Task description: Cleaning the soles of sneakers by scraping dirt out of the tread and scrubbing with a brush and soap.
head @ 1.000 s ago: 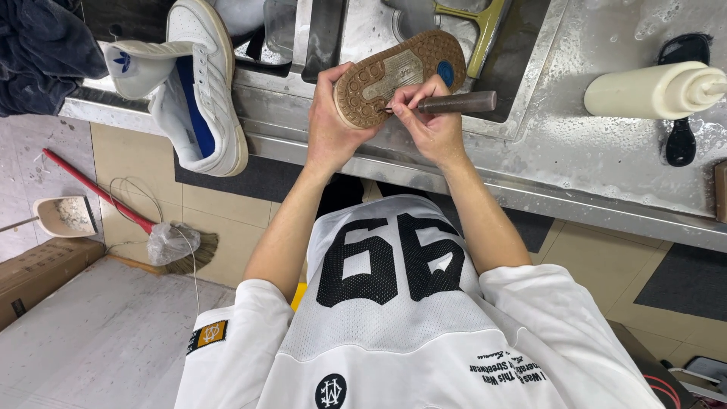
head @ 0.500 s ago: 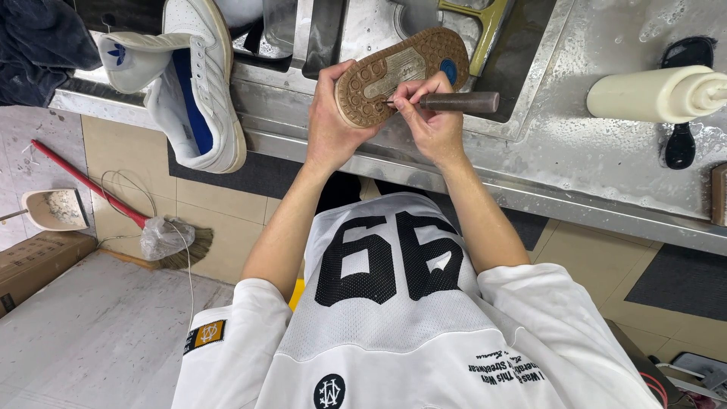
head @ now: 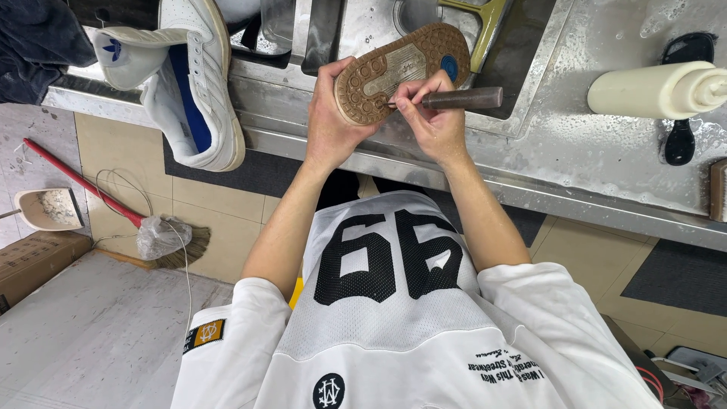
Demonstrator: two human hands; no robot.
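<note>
Brown-soled shoe [head: 401,72] sits sole-up over the wet steel worktop [head: 598,144], left hand [head: 333,125] fingers clamped round its heel while right hand [head: 432,121] fingers pinch a dark-handled pick [head: 458,98] into the tread, grooves seemingly part-cleaned.

A white shoe [head: 189,91] with blue lining lies far left on the wet steel desk [head: 606,159]; a cream squeeze bottle [head: 655,89] lies far right; a red-handled broom [head: 113,208] rests on the floor left.
</note>
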